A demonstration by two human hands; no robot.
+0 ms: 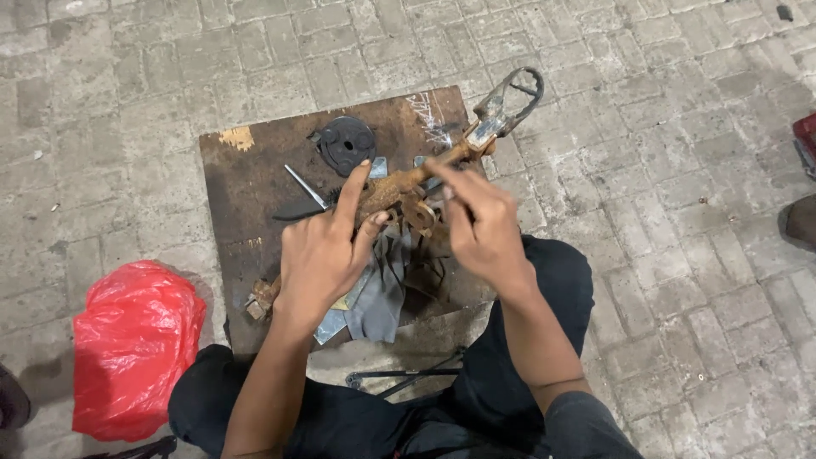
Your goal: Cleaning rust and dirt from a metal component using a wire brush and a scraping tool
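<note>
A rusty board (255,183) lies on the paved floor (663,170); a red bag (132,344) sits left of it. Above the board, both hands, left (319,259) and right (480,225), grip a rusty metal bar (399,187). A black disc (347,143) rests on the board's far edge.

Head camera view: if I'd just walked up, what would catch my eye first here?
Probably the long rusty metal part, held up at a slant over a worn brown board in the middle, with the left hand and right hand gripping it. Next, the bright red plastic bag on the paving at lower left. A dark round disc lies near the board's far edge.
</note>
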